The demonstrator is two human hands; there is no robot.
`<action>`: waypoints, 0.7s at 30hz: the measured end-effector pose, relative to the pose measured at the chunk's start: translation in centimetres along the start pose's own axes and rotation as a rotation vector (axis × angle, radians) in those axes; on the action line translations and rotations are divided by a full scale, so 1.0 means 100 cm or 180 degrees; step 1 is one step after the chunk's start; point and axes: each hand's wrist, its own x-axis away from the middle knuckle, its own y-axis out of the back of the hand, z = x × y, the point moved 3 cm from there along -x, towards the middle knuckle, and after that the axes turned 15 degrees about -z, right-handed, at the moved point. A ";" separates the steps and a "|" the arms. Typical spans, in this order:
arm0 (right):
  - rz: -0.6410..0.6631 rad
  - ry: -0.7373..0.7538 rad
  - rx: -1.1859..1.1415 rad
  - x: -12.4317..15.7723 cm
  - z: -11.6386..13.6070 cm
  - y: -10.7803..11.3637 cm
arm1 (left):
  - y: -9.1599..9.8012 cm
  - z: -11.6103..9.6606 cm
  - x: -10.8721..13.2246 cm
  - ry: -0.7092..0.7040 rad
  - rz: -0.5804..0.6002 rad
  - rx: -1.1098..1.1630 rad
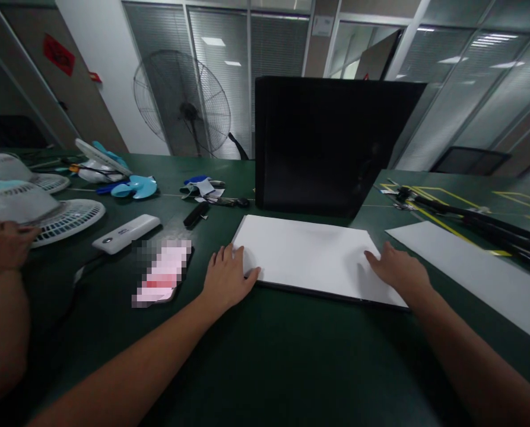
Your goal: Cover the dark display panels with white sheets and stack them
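Head camera view: two bare hands are at a flat white board [304,255] with a dark edge, and the board lies on a dark green table [300,362], right in front of the person. The left hand [227,277] is on the board's left end. Its fingers are spread, and its thumb sits by the near left corner. The right hand [400,270] is at the board's right end. Its thumb sticks out away from the fingers, over the white top, but some of its fingers are hard to see.

Just behind the board, a big black panel [331,148] stands up. I can't tell if the two are joined. To the right lies a long white strip [473,276], and past it are some black poles [505,228].

Left of the left hand is a pink phone [164,270], partly blurred. Near it lie a long white gadget [129,233] and a small black thing [196,214]. Farther back are blue fan blades [136,187]. At the far left, another person's hand [4,244] is by a white fan cover [75,216]. Behind the table stands a big round fan [188,111].
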 end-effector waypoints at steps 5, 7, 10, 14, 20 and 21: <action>-0.0011 0.0175 0.0012 0.012 0.020 0.002 | 0.007 -0.003 0.000 -0.0181 0.0036 -0.0023; -0.0056 0.0193 0.0021 0.013 0.021 0.000 | 0.007 -0.002 0.001 -0.0216 0.0029 0.0001; -0.0233 0.0386 -0.0161 0.008 0.020 -0.007 | 0.007 -0.003 0.001 -0.0251 0.0033 -0.0008; -0.0364 0.0502 -0.0496 -0.011 0.006 -0.013 | 0.010 -0.004 0.002 -0.0221 0.0141 -0.0135; -0.0684 -0.0170 -0.0366 -0.041 -0.072 -0.008 | 0.012 -0.004 0.003 -0.0252 0.0126 -0.0194; -0.0657 -0.0322 -0.0302 -0.043 -0.086 -0.009 | 0.012 -0.004 0.003 -0.0263 0.0131 -0.0189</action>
